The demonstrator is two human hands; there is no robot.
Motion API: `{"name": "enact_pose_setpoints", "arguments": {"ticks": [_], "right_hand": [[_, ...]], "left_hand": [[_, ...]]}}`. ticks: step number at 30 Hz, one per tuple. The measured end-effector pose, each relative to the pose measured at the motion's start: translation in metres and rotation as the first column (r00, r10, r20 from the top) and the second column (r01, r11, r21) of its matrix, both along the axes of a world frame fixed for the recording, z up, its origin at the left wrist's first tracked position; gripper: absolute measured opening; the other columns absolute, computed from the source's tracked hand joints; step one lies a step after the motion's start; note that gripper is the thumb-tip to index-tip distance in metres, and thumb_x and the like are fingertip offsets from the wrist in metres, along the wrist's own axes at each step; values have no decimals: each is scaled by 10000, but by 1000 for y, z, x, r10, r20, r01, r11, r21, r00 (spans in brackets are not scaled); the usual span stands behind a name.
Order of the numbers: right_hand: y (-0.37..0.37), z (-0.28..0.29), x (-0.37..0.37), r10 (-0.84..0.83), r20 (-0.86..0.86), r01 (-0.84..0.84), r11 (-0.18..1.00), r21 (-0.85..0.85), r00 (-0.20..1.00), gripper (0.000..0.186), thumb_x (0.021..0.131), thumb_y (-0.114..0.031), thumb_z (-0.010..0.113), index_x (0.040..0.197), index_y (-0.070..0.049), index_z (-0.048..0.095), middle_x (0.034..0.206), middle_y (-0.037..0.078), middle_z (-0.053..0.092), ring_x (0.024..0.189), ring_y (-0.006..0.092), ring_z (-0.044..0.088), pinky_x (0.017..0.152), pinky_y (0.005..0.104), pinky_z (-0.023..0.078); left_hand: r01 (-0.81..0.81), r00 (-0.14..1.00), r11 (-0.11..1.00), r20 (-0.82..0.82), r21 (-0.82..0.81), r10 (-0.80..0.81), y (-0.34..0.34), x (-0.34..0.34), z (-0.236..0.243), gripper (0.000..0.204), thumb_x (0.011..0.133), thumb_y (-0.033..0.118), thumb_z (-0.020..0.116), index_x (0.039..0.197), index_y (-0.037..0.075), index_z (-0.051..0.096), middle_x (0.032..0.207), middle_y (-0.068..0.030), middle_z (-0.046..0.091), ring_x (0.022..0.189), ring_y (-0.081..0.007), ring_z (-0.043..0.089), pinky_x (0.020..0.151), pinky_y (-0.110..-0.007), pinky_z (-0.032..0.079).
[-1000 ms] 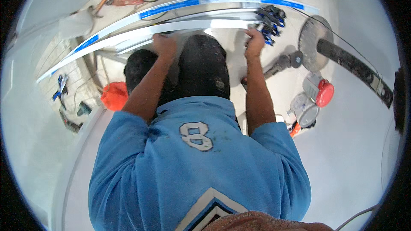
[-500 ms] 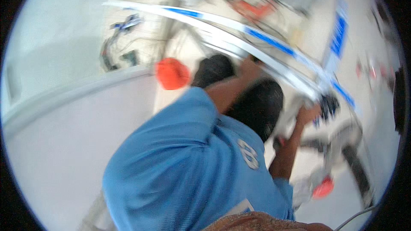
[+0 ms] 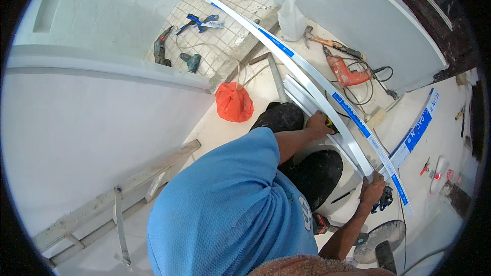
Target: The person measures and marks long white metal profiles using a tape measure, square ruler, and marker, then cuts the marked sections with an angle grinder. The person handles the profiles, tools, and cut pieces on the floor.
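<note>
Right up close, the near end of a long white strip (image 3: 349, 143) was pinched by the right hand (image 3: 373, 190), its thumb and fingers clamped on that tip. And over on the left, a small black-and-yellow object (image 3: 332, 126) was gripped by the left hand (image 3: 318, 125), fingers curled round it beside the strip; whether the strip was touched there too could not be told. The two hands were held well apart!

The white strip was stretched slantwise, from the tiled floor (image 3: 240, 20) at the far left down to the right hand, in front of the dark-trousered knees (image 3: 319, 174). Just beyond it, a second strip banded with blue tape (image 3: 352, 112) was laid almost alongside. Shorter white pieces (image 3: 299, 94) were seen under the left forearm, and to the right a flat blue-labelled length (image 3: 418, 129) was set at an angle.

Further out, a red drill (image 3: 343, 70) was spotted with its cord looped, a hammer (image 3: 327, 42) just beside it, near a white bag (image 3: 292, 20). An orange-red bag (image 3: 234, 103) was parked left of the knees, and beside the right hand a dark bundle (image 3: 383, 199) was partly hidden.
</note>
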State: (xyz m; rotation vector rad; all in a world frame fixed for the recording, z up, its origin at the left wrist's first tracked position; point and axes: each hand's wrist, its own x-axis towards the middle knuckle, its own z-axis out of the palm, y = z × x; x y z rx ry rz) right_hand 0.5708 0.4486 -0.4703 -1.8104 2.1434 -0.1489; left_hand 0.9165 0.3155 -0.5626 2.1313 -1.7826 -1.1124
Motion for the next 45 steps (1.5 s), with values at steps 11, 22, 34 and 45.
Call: {"name": "enact_pose_setpoints", "arguments": {"ticks": [11, 22, 34, 45], "right_hand": [[-23, -8, -4, -14, -53, 19, 995, 93, 999, 513, 764, -216, 865, 1239, -97, 713, 1218, 180, 686, 1106, 409, 648, 970, 505, 536], [-28, -47, 0, 40, -174, 1, 974, 229, 984, 544, 793, -286, 871, 1276, -123, 680, 1211, 150, 711, 1103, 387, 678, 941, 514, 566], [-51, 157, 188, 317, 382, -376, 923, 87, 868, 915, 759, -84, 890, 1550, -35, 432, 1561, 224, 474, 1338, 399, 562, 1080, 445, 516], [-14, 133, 185, 186, 693, -293, 955, 39, 696, 853, 880, -420, 727, 1539, -4, 382, 1342, 336, 609, 1236, 467, 629, 1070, 459, 482]], "left_hand": [[82, 976, 991, -211, 102, -59, -19, 23, 22, 596, 725, 548, 896, 853, -9, 727, 726, -169, 700, 653, -291, 714, 627, -416, 577], [50, 695, 843, -625, 535, 355, -6, 62, 102, 434, 856, 429, 866, 811, 27, 710, 655, -43, 638, 505, -123, 576, 446, -276, 431], [142, 613, 816, -697, 561, 372, 47, 8, 157, 379, 913, 351, 812, 988, -2, 698, 817, -79, 709, 652, -145, 694, 544, -301, 549], [107, 385, 758, -730, 643, 565, 88, 57, 194, 250, 1014, 255, 706, 1108, 26, 668, 993, -130, 731, 782, -213, 739, 699, -354, 626]]}}
